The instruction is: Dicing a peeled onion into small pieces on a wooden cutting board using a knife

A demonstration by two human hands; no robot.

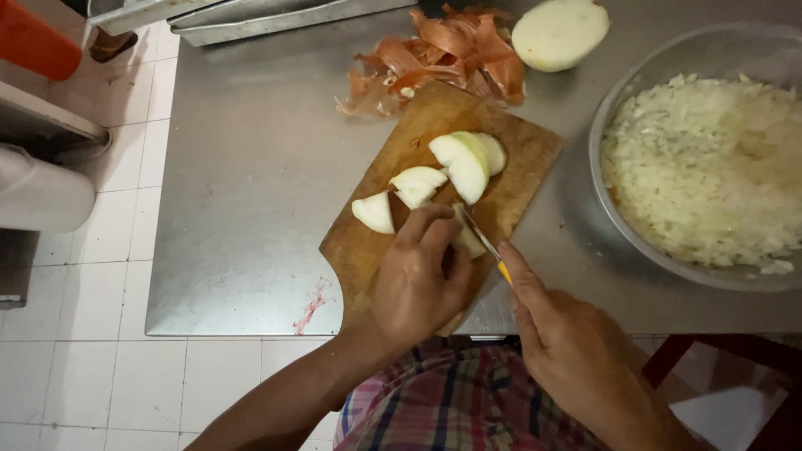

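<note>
While the left hand [422,280] curls down over an onion piece [469,242], the right hand [561,334] grips a knife [483,242].

Both hands bare, left hand [420,280] & right hand [561,338]: no gloves, rings, watch or bands visible. Forearms bare too, no sleeves in view. Lower edge of frame: plaid garment [455,401], checks in pink, red, white w/ dark blue-green lines, soft woven cloth, creased at the middle.
</note>
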